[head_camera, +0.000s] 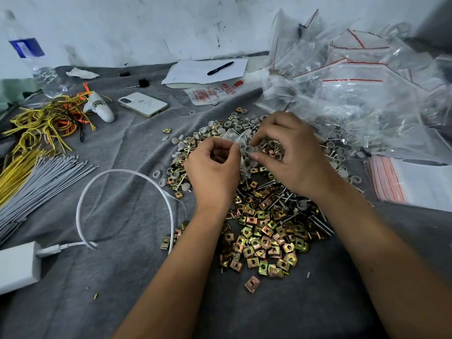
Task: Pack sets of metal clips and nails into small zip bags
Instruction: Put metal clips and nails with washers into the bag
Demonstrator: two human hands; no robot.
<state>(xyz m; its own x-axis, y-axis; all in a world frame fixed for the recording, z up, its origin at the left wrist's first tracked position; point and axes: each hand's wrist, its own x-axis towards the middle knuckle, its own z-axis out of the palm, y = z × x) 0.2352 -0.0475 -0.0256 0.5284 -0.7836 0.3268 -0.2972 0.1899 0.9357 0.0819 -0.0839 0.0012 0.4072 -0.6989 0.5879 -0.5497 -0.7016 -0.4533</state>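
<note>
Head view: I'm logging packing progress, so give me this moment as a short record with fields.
left hand: left hand pinches the small zip bag
right hand: right hand holds a grey cap at the bag
loose stock: metal clips, nails heaped on the grey cloth
empty bags: stack on the right

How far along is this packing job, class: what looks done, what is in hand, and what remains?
Done: a heap of clear zip bags lies at the right, some showing nails inside. In hand: the left hand and right hand hold a small zip bag with a grey cap. Left: a big pile of metal clips, nails and a stack of flat empty bags.
</note>
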